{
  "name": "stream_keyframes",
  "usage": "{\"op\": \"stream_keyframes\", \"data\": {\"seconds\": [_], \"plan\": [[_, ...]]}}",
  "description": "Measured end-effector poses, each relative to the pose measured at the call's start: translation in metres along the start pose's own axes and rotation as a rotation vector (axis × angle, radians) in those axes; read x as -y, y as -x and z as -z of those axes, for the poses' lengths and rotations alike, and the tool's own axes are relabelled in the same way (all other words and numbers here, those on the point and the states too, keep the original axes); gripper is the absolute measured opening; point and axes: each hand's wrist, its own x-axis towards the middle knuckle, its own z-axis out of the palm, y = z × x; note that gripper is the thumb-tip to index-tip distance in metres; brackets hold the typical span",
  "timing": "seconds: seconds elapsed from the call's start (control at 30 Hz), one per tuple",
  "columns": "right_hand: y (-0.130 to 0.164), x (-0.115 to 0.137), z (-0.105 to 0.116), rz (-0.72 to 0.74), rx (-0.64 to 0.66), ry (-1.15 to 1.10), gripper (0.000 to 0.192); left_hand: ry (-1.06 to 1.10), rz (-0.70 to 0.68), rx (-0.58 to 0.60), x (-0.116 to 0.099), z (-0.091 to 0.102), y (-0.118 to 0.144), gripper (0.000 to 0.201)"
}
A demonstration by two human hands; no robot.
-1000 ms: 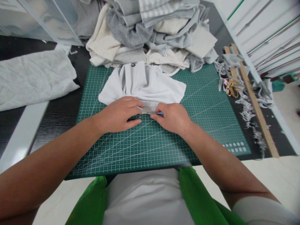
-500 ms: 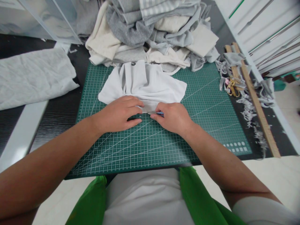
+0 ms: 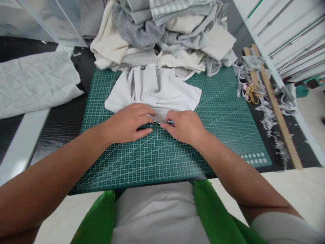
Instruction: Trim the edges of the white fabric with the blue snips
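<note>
A piece of white cloth [image 3: 162,84] lies gathered in folds on the green cutting mat [image 3: 152,159], its near edge bunched between my hands. My left hand [image 3: 129,123] rests on that edge at the left, fingers stretched out over the fabric and thumb apart on the mat. From the right, my right hand [image 3: 185,125] is closed on a small blue-handled tool [image 3: 170,123] with a thin metal tip. This tip points left along the cloth's near edge, close to my left fingertips. Most of the tool is hidden in my palm, so its exact kind is unclear.
A big heap of grey and cream fabric [image 3: 142,30] covers the back of the mat. Folded light-grey cloth [image 3: 38,83] lies at left beside a clear plastic bin [image 3: 43,20]. Wooden rulers [image 3: 281,118], gold-handled scissors [image 3: 252,93] and fabric scraps [image 3: 267,117] are at right.
The tool's tip and my right hand have shifted slightly left along the cloth's edge. My left hand stays in about the same place; the whole view has drifted a little.
</note>
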Motion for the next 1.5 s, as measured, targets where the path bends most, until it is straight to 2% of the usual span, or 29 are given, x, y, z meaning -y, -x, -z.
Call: {"op": "stream_keyframes", "data": {"seconds": [0.33, 0.77, 1.03, 1.5], "plan": [[0.0001, -0.0008, -0.0006, -0.010, -0.003, -0.012, 0.035, -0.016, -0.032, -0.014, 0.0003, -0.0002, -0.0004, 0.025], [0.0011, -0.0002, 0.0009, -0.036, -0.015, -0.069, 0.034, -0.002, -0.005, -0.005, 0.0001, 0.0000, -0.0009, 0.025], [0.0024, -0.0002, -0.0005, -0.007, -0.015, -0.065, 0.037, -0.011, -0.012, -0.007, 0.0004, -0.0012, 0.0002, 0.026], [0.0035, 0.0000, 0.0034, -0.028, 0.033, -0.081, 0.039, 0.005, -0.010, -0.006, 0.0003, -0.0010, -0.0012, 0.024]]}}
